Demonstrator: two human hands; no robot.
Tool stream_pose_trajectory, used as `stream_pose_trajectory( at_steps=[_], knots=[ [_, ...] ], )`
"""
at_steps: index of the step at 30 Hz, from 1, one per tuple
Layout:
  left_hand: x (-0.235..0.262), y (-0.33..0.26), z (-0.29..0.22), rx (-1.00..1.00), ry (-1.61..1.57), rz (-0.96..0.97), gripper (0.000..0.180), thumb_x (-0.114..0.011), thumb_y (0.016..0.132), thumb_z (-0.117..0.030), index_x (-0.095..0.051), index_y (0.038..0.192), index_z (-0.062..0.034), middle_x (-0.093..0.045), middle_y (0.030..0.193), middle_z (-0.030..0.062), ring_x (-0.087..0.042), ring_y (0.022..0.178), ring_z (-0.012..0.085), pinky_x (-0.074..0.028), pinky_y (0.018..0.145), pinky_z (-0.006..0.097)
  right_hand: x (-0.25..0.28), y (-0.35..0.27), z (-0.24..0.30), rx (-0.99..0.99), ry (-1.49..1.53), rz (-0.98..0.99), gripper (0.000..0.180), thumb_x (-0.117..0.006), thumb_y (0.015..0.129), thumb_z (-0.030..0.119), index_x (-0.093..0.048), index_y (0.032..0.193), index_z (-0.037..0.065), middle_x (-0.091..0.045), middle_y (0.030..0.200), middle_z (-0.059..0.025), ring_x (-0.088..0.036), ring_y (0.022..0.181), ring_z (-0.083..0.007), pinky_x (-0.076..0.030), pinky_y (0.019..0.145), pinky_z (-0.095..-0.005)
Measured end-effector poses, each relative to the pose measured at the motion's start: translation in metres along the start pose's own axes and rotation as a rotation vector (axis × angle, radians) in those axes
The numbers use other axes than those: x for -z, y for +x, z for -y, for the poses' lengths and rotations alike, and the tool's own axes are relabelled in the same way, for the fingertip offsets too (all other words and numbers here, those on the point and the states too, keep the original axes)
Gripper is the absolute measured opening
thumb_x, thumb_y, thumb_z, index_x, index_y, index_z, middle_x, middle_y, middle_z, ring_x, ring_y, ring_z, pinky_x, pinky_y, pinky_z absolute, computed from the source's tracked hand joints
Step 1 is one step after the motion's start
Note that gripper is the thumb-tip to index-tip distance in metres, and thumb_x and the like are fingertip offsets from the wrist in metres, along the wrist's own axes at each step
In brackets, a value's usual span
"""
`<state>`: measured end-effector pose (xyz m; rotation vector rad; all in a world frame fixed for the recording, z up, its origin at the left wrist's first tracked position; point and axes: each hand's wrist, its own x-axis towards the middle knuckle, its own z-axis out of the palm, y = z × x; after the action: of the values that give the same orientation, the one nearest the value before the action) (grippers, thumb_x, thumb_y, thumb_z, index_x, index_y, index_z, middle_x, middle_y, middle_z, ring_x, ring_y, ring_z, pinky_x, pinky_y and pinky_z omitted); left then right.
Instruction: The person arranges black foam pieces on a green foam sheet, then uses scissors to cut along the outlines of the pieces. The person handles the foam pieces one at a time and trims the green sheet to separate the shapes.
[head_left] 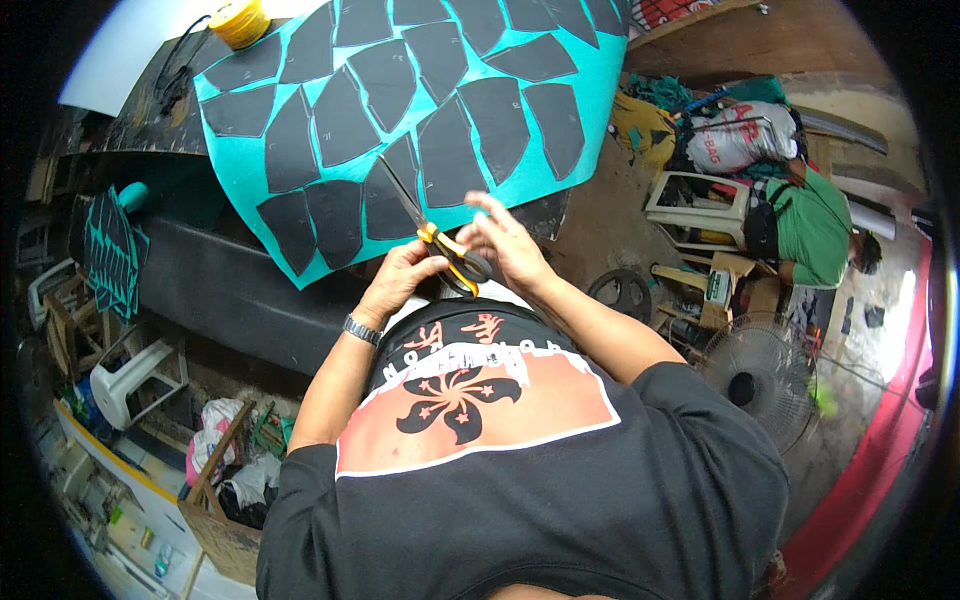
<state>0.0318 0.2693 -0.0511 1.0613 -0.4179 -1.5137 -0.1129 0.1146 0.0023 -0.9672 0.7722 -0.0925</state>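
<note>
Black printed T-shirt [560, 490], silver wristwatch [361, 330]

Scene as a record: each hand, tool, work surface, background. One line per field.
left hand: holding scissors
right hand: open, beside the scissors; contact unclear
scissors: yellow-and-black handles, blades pointing away from the wearer
sheet: turquoise, with dark cut-shaped pieces laid across it
background, right: person in green shirt; fan

We're facing flat curve-edged pieces [450, 155] lying on broad thin sheet [600, 78] | round wire-caged fan [743, 388] standing right
</note>
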Motion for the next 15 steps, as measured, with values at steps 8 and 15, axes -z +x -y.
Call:
stream_pose_trajectory(
  at_steps=[8, 15],
  knots=[
    [-0.013, 0.033, -0.012, -0.054, 0.180, 0.078, 0.026, -0.067, 0.095, -0.013, -0.066, 0.117, -0.0002, -0.065, 0.115, 0.0012, -0.059, 0.106, 0.0106, -0.047, 0.097, 0.028, 0.028, -0.038, -0.011, -0.111, 0.136, 0.039, 0.036, -0.068, 0.096, 0.030, -0.067, 0.120, 0.003, -0.070, 0.103, -0.0033, -0.066, 0.088, -0.0092, -0.054, 0.078, -0.0256],
    [-0.047, 0.072, -0.015, -0.004, 0.311, 0.169, 0.023, -0.072, 0.091, -0.015, -0.069, 0.109, -0.0012, -0.058, 0.110, 0.0002, -0.055, 0.101, 0.0106, -0.045, 0.090, 0.026, 0.084, -0.036, 0.009, -0.292, 0.230, 0.158, 0.041, -0.080, 0.084, 0.017, -0.066, 0.120, 0.003, -0.071, 0.107, -0.0083, -0.070, 0.097, -0.0153, -0.055, 0.089, -0.0295]
  ],
)
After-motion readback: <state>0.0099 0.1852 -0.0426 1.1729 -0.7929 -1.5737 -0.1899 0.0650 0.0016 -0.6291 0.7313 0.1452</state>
